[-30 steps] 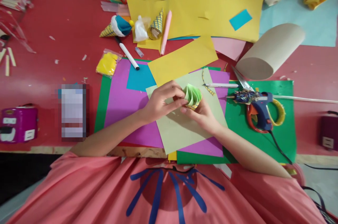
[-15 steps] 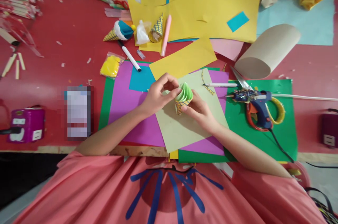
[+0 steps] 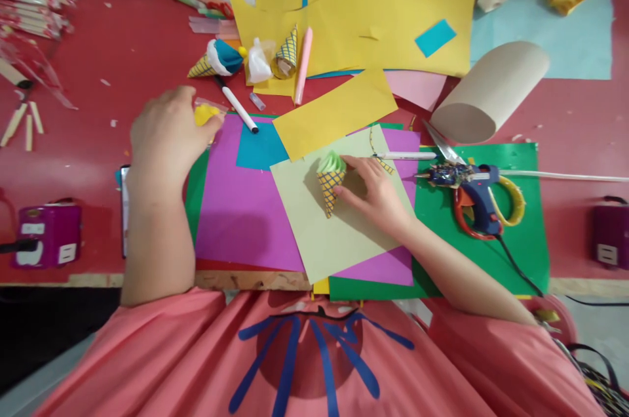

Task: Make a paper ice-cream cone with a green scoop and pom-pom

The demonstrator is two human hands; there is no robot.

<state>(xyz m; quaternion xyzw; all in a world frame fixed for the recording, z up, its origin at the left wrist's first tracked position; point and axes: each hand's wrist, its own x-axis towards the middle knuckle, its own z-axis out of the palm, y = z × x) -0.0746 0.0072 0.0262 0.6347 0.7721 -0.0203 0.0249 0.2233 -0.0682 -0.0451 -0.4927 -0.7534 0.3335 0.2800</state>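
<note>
My right hand (image 3: pixel 373 194) holds a small paper ice-cream cone (image 3: pixel 330 182), yellow with a blue grid and folded green paper on top, against a pale green sheet (image 3: pixel 339 240). My left hand (image 3: pixel 164 132) has reached out to the left and its fingertips touch a small clear bag of yellow stuff (image 3: pixel 205 113) on the red table. Under the pale sheet lie purple (image 3: pixel 236 214) and green (image 3: pixel 525 246) sheets.
A blue glue gun (image 3: pixel 479 191) and scissors (image 3: pixel 445 145) lie to the right, with a cardboard roll (image 3: pixel 491 92) behind them. Finished cones (image 3: pixel 216 59), markers (image 3: pixel 238 109) and yellow paper (image 3: pixel 383 4) sit at the back. A purple box (image 3: pixel 42 233) stands at the left edge.
My left hand let go of the cone and moved left to the yellow bag. The right hand has lowered the cone onto the pale green sheet.
</note>
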